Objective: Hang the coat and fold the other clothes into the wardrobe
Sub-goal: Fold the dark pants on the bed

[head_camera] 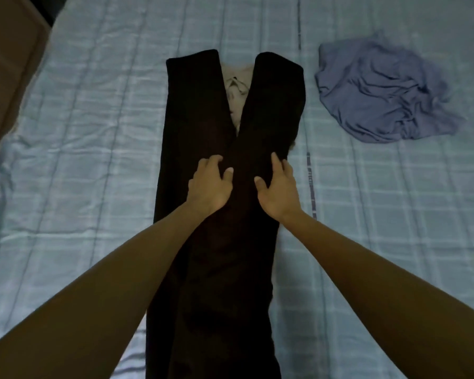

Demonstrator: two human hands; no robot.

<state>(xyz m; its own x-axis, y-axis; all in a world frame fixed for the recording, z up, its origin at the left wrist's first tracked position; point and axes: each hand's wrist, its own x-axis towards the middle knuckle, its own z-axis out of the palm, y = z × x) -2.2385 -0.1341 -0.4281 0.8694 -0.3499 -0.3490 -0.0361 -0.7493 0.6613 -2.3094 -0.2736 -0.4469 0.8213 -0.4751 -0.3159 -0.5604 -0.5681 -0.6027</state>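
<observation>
The folding is at an early stage. The long black trousers (203,119) lie spread flat on the bed's pale blue checked quilt (93,132) and have not yet been folded over once. A beige garment (237,86) shows in the gap between the two legs, lying under them. A crumpled blue-violet garment (381,91) lies well apart to the right, unfolded. No coat, hanger or wardrobe interior can be made out (the brown panel (8,64) at the upper left may be furniture, but that is a guess). Judging by this view, the hanging and the putting away are all left to do.

The trousers' long axis runs straight away from the person. The waist end is toward the person, and the leg ends point to the far side of the bed, splayed in a narrow V.

The left hand (210,187) and the right hand (278,190) rest on the cloth just below the fork, one on either side. The left fingers are bent and the right thumb is spread. Whether either grip pinches the dark fabric cannot be told.
</observation>
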